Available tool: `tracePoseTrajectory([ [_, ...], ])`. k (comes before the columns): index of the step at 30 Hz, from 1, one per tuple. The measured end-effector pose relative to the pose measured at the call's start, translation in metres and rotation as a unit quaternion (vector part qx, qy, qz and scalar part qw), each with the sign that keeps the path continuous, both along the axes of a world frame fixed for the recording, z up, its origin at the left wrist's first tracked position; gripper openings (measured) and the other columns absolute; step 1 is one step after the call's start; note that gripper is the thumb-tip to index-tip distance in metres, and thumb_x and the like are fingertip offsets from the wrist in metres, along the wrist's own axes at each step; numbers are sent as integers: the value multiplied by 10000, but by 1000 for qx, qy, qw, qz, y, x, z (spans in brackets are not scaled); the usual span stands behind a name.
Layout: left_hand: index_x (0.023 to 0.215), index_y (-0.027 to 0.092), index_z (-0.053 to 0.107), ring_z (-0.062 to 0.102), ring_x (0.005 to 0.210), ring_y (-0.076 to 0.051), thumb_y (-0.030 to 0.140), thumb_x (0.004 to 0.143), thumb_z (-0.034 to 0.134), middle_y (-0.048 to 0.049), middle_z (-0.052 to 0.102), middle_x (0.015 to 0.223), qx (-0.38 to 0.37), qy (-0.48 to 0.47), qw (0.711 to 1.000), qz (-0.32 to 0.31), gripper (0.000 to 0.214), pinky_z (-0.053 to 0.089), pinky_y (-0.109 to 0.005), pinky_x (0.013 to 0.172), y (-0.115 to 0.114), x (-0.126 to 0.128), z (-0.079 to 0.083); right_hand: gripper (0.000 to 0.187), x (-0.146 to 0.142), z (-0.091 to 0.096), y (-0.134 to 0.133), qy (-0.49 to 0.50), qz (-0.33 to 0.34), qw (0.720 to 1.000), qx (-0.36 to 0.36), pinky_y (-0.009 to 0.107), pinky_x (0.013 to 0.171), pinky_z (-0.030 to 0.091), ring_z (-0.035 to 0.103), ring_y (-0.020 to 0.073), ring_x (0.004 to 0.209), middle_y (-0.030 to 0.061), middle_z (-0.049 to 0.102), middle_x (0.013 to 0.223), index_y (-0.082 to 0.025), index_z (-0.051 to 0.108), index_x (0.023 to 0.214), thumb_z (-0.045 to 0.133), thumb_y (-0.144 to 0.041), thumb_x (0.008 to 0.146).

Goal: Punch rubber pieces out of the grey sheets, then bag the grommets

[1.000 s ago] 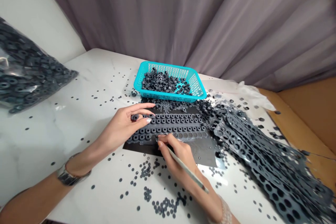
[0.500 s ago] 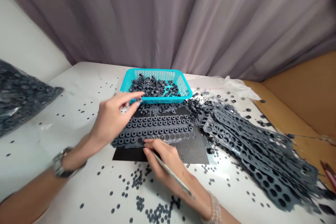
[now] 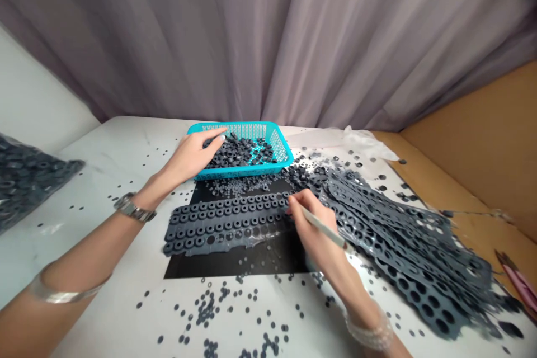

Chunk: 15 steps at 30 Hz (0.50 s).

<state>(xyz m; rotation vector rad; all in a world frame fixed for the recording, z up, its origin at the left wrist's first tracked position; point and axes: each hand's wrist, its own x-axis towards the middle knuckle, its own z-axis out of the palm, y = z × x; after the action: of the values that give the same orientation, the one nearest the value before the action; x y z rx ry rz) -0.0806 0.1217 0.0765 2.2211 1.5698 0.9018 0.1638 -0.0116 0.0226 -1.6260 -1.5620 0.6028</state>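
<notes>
My left hand (image 3: 195,151) is over the left side of a turquoise plastic basket (image 3: 289,156), its thumb and index finger a little apart with nothing visible between them. Small dark rubber rings (image 3: 239,152) lie heaped in the basket. My right hand (image 3: 314,221) grips a slim, pale pen-like tool (image 3: 323,226); the fingers hide its tip. That hand is at the right end of a dark moulded rubber sheet (image 3: 226,228), which bears rows of raised rings. Several holes are open in its front row. Under the sheet lies a black mat (image 3: 201,267).
Perforated rubber sheets (image 3: 403,251) are piled at the right. Small black discs (image 3: 205,310) are scattered over the white table (image 3: 117,313). A clear bag of dark parts (image 3: 29,179) sits at the left, and pink-handled pliers or scissors (image 3: 518,279) at the far right.
My left hand has moved from in front of the basket to over it. My right hand has shifted right along the sheet with the tool. The sheet sits further left in view.
</notes>
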Motion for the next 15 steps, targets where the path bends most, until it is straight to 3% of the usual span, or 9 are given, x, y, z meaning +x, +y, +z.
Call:
tracePoseTrajectory([
  [2,1237,221,646,610,1131,-244,438,903,461,-61,666,1255,-13,24,999,-27,440,420,-372,1001,-19,2,1,281,9,-2,4,1,-22,1000,-19,256,508,327,526,144,551,10,624,689,-211,525,774,444,-420,944],
  [5,1140,242,700,634,1046,-239,399,892,490,-50,708,1166,-48,90,985,-139,360,438,-359,951,-43,9,-5,280,10,-5,6,-1,-15,999,-33,261,534,329,516,143,552,7,614,680,-207,518,787,438,-426,942],
  [8,1160,258,683,613,1064,-247,380,898,483,-53,695,1176,-81,162,959,-220,352,422,-377,948,-61,13,-18,281,7,-8,6,-5,-8,999,-37,263,566,338,519,144,584,3,604,681,-205,517,783,433,-420,943],
  [15,1245,276,614,572,1117,-243,385,904,482,-51,647,1242,-89,216,944,-233,382,405,-359,937,-72,-3,-31,264,1,-18,13,-17,0,1000,-2,265,585,333,525,147,623,5,596,729,-208,504,827,396,-409,961],
])
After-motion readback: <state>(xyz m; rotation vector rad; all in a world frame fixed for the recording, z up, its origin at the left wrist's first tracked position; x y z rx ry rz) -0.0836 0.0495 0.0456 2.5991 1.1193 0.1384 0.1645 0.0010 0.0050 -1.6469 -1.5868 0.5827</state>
